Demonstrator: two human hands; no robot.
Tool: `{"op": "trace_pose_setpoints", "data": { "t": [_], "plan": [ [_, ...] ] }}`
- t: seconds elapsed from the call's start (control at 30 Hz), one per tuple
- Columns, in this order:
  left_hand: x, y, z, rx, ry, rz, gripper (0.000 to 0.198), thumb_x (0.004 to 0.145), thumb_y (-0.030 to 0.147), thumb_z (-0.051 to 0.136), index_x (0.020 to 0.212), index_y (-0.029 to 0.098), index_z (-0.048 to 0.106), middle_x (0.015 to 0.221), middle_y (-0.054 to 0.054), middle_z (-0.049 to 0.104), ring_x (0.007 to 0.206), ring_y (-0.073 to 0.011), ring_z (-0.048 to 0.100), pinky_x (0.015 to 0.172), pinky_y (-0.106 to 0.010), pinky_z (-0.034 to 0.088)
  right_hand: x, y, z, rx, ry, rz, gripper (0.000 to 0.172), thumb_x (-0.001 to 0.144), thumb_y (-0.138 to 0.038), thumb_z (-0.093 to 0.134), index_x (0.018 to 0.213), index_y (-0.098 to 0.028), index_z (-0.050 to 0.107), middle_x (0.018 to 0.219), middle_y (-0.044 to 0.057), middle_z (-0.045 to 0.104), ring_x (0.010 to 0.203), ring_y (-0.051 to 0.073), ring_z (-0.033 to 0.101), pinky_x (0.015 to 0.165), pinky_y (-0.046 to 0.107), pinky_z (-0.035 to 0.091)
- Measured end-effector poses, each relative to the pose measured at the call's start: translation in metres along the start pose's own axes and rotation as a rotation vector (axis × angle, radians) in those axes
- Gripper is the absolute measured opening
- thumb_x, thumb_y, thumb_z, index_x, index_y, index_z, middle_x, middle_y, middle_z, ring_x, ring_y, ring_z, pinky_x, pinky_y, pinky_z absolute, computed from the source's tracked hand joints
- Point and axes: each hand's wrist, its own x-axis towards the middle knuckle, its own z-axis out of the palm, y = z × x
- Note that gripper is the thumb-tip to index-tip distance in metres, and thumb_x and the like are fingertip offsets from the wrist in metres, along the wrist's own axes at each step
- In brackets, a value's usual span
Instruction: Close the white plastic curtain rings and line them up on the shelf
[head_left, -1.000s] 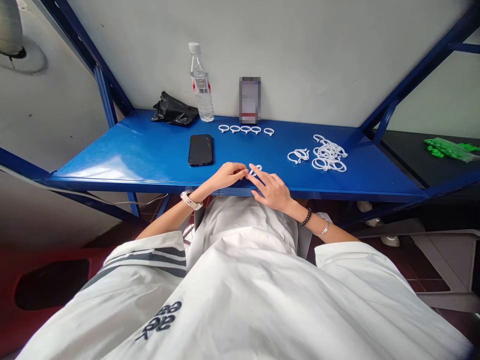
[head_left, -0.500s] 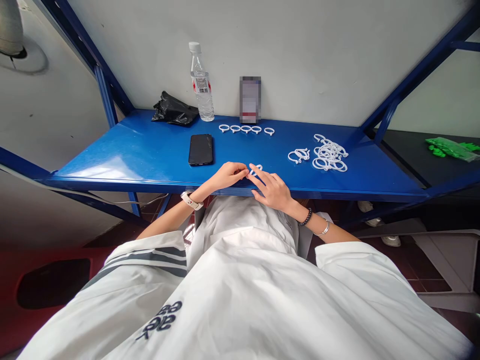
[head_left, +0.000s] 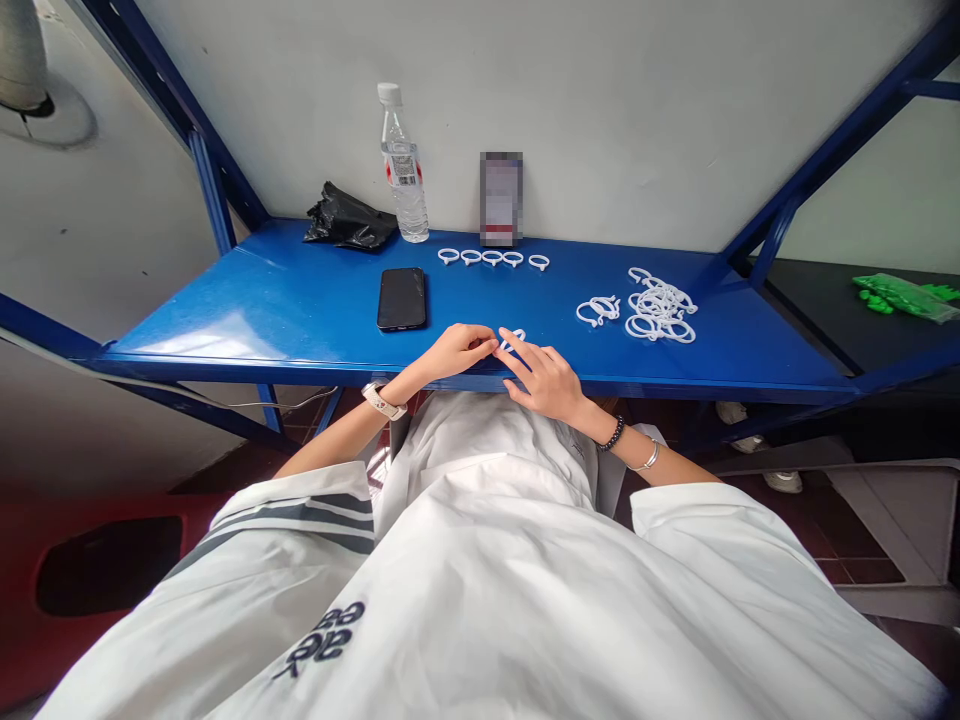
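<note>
Near the front edge of the blue table (head_left: 322,300), my left hand (head_left: 461,347) pinches the left side of a small white plastic curtain ring (head_left: 514,338). My right hand (head_left: 547,380) is on the same ring from the right, its fingertips closed on it and partly hiding it. Along the back, several similar curtain rings (head_left: 492,258) stand in a row, the rightmost one a little apart. To the right lies a heap of white rings (head_left: 660,308), with a smaller cluster (head_left: 598,311) beside it.
A dark phone (head_left: 402,299) lies left of my hands. Behind it are a black plastic bag (head_left: 349,218) and an upright water bottle (head_left: 405,180). A blurred-out screen device (head_left: 501,200) leans on the wall. A bag of green pieces (head_left: 904,298) lies on a dark surface at right.
</note>
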Motion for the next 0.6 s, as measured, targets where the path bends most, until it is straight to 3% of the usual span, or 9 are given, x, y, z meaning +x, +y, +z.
{"op": "trace_pose_setpoints", "data": {
  "t": [0.27,0.6],
  "plan": [
    [-0.0002,0.0011,0.001,0.018,-0.004,-0.004,0.037,0.094,0.039,0.041,0.069,0.015,0.055,0.06,0.0,0.052,0.055,-0.0108,0.039,0.057,-0.026,0.028,-0.0015,0.001,0.0038,-0.026,0.02,-0.011,0.043,0.102,-0.028,0.044,0.141,-0.013,0.055,0.153,0.016,0.05,0.115,0.027,0.064,0.084,0.038,0.049],
    [-0.0006,0.0017,0.0004,0.028,0.003,0.011,0.035,0.094,0.037,0.042,0.07,0.016,0.054,0.059,0.001,0.052,0.055,-0.011,0.039,0.056,-0.026,0.028,-0.0027,0.0014,0.0047,0.047,-0.049,0.017,0.047,0.101,-0.028,0.044,0.145,-0.016,0.052,0.158,0.013,0.044,0.119,0.029,0.062,0.087,0.041,0.05]
  ]
}}
